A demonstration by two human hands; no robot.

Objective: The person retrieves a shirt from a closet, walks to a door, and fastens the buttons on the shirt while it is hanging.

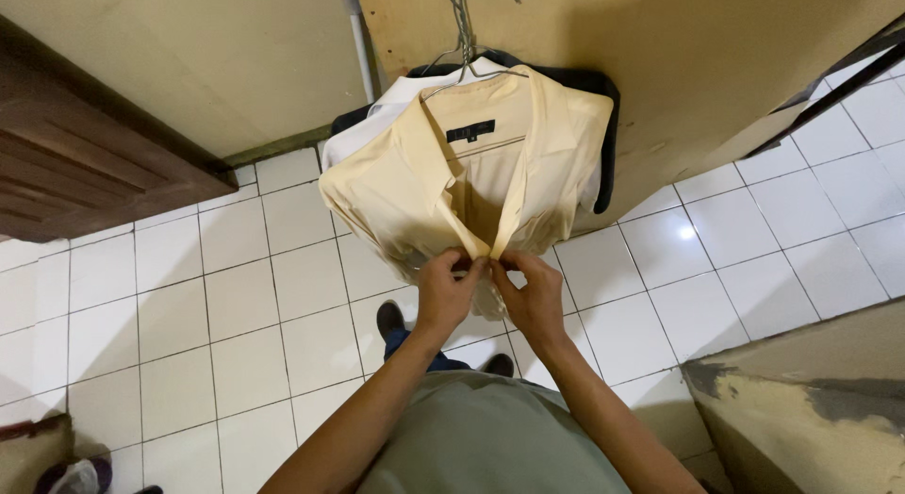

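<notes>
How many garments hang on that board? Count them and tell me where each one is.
3. The pale yellow shirt hangs in front, its front edges pinched by the left hand and right hand; a white shirt behind it; a dark garment at the back. More may be hidden.

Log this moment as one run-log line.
left hand: pinching shirt front | right hand: pinching the other front edge | yellow shirt: on wire hanger, over white and dark garments | floor: white tiles

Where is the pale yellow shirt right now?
In the head view, the pale yellow shirt hangs top centre on a wire hanger, in front of a white and a dark garment, and both hands pinch its front edges together above the white tiled floor.
</notes>
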